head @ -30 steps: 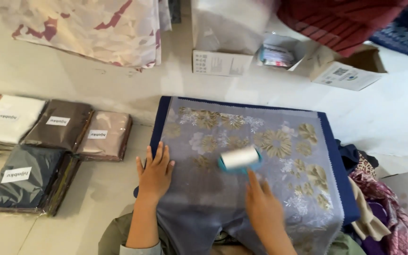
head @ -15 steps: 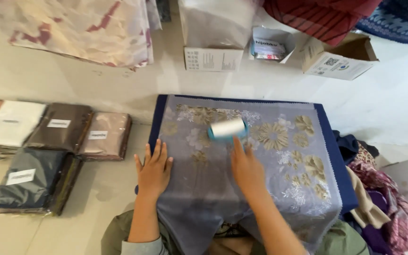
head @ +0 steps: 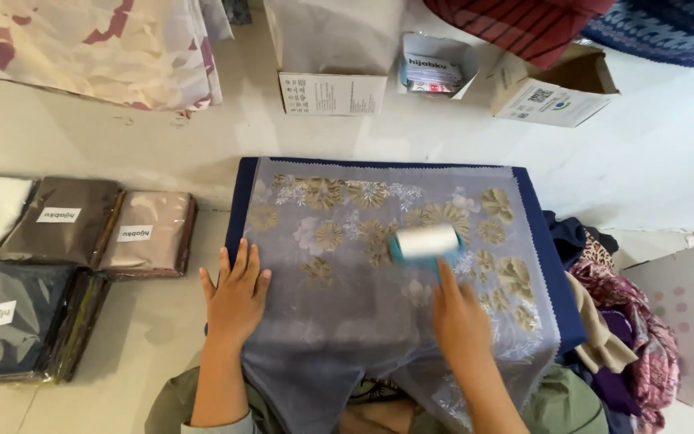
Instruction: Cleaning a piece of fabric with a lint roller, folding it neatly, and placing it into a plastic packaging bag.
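A grey scarf [head: 347, 321] patterned with gold flowers lies under a white, teal-framed lint roller [head: 426, 242].

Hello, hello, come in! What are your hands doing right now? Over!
Left hand flat on grey floral fabric, pinning it. Right hand gripping lint roller, roller on the fabric. Nothing blocking the roller.

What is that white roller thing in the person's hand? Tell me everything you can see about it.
The lint roller is a white cylinder, apparently sticky paper, on a teal frame and handle. It lies crosswise, slightly tilted, resting on the sheer grey floral fabric, near the gold flower prints at the cloth's middle. The right hand grips its handle from below, hiding most of it. The left hand lies flat on the fabric's left edge, well apart from the roller.
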